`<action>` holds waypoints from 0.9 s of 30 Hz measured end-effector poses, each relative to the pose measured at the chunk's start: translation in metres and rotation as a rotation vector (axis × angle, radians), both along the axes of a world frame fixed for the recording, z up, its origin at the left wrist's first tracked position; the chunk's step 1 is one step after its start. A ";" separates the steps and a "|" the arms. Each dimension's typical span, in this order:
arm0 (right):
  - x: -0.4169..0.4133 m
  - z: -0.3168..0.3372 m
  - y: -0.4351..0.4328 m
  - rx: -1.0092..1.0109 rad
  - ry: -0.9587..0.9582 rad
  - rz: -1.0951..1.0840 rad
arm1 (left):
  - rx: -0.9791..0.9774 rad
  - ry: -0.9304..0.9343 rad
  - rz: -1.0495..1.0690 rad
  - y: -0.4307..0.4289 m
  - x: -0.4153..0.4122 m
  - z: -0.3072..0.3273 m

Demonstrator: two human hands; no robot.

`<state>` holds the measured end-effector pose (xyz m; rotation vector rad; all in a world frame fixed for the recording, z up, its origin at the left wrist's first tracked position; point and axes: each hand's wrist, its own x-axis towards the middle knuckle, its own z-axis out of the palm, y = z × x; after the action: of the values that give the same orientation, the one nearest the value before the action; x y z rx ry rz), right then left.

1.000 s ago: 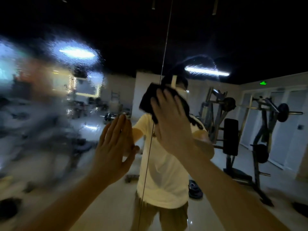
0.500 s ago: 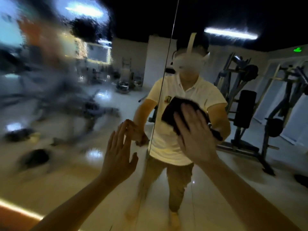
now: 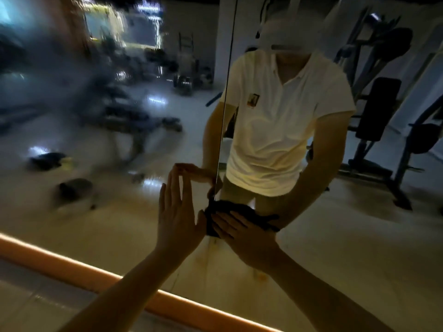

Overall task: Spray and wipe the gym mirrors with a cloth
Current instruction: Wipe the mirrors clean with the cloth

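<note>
1. Right hand (image 3: 244,236) is pressing the dark cloth (image 3: 239,208) against the mirror (image 3: 335,236), fingers straight and spread, not curling round it.
2. Cloth is sitting low on the mirror at the vertical seam (image 3: 226,92), mostly on its right (orange lit strip (image 3: 96,279) running along the lower edge).
3. Left hand (image 3: 178,212) is resting open on the glass just left of the seam, holding nothing.
4. Left panel is looking hazy.

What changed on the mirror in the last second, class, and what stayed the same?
The right hand swept the dark cloth down the mirror, from the reflection's head height to low beside the seam. The left hand slid down too. Unchanged: left hand flat on the glass, right hand pressing the cloth, left panel misted.
</note>
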<state>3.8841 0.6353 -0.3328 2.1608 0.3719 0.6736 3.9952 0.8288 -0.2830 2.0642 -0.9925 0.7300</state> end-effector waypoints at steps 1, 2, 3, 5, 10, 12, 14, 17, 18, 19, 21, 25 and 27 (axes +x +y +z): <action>-0.005 -0.019 -0.001 -0.048 0.088 -0.002 | -0.001 0.009 0.000 -0.002 -0.005 -0.007; -0.013 -0.035 -0.004 -0.098 0.173 -0.019 | 0.003 0.009 -0.001 -0.004 -0.008 -0.013; -0.022 -0.046 -0.007 -0.143 0.232 -0.044 | 0.011 0.007 -0.004 -0.005 -0.010 -0.018; -0.039 -0.051 -0.017 -0.151 0.264 -0.070 | 0.023 0.001 -0.012 -0.006 -0.013 -0.023; -0.055 0.043 -0.040 0.049 0.008 -0.013 | 0.007 0.009 -0.007 -0.011 -0.018 -0.020; -0.053 0.103 -0.043 0.208 -0.177 0.013 | 0.011 0.036 0.009 -0.015 -0.022 -0.018; -0.047 0.148 -0.038 0.351 -0.380 0.007 | 0.034 0.062 0.021 -0.015 -0.023 -0.015; -0.032 0.168 -0.023 0.473 -0.510 0.001 | 0.079 0.098 0.045 -0.010 -0.026 -0.010; -0.028 0.162 -0.016 0.465 -0.492 0.015 | 0.088 0.095 0.054 -0.006 -0.029 -0.006; -0.022 0.151 -0.013 0.431 -0.438 0.022 | 0.099 0.081 0.034 -0.004 -0.028 -0.002; -0.008 0.117 -0.006 0.292 -0.231 0.072 | 0.124 0.044 0.012 0.005 -0.028 0.009; 0.009 0.084 0.008 0.015 0.100 0.049 | 0.138 -0.018 0.041 0.032 -0.014 0.034; 0.016 0.104 0.014 0.028 0.065 0.045 | 0.117 -0.048 0.059 0.037 0.001 0.051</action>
<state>3.9003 0.6489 -0.2286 2.2111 0.4491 0.6380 3.9964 0.8658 -0.2322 2.1944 -1.0257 0.7712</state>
